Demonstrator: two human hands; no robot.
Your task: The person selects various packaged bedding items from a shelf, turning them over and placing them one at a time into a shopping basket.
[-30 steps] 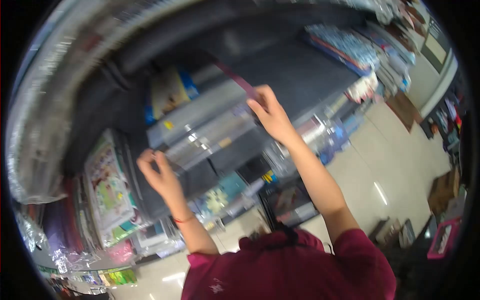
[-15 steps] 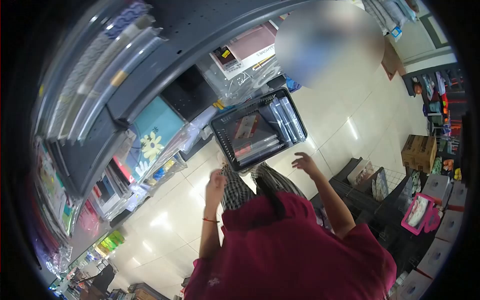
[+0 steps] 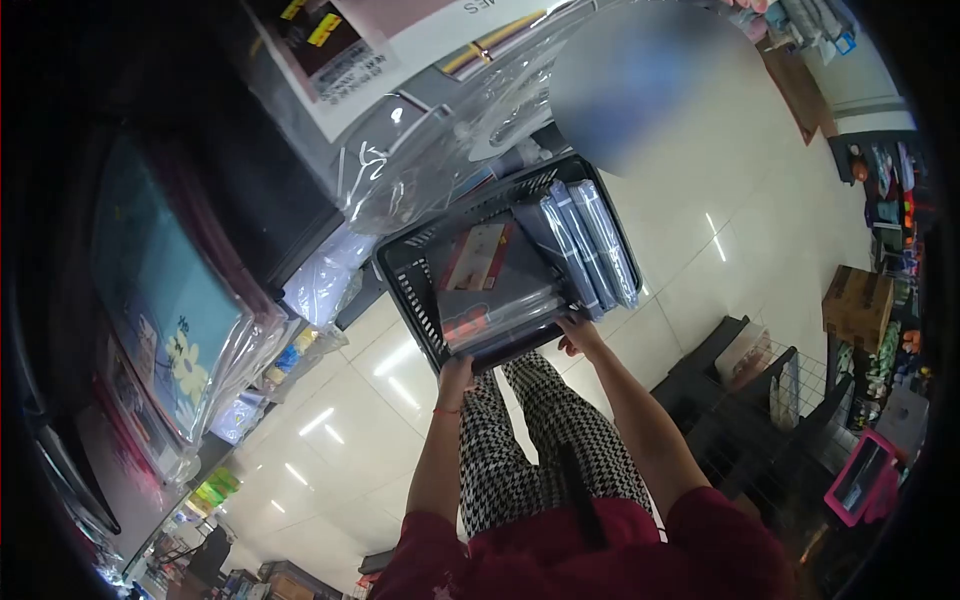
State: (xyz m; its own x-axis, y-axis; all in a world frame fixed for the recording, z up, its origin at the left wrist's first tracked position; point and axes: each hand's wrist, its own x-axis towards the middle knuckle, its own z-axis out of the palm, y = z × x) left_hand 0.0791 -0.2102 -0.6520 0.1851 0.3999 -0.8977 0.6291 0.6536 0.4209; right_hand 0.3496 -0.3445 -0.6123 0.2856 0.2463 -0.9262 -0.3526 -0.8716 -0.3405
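Observation:
A black plastic basket (image 3: 405, 300) stands in front of my legs, tilted in the view. Inside it lie a dark flat package (image 3: 495, 270) with a red and white label, and several clear-wrapped blue-grey packages (image 3: 590, 245) at the right. My left hand (image 3: 457, 376) is closed at the near left corner of the basket. At the near edge, further right, my right hand (image 3: 577, 335) has its fingers curled over the rim. Parts of both hands' fingers are hidden against the basket.
Shelves with plastic-wrapped goods (image 3: 180, 300) stand close on the left. Clear-wrapped items (image 3: 420, 160) hang over the basket's far side. A black wire rack (image 3: 720, 400) and a cardboard box (image 3: 857, 308) are at the right. A blurred person is beyond the basket.
Both hands have moved from apart beside the basket onto its near edge. The view has come closer to the shelves, and the basket looks larger.

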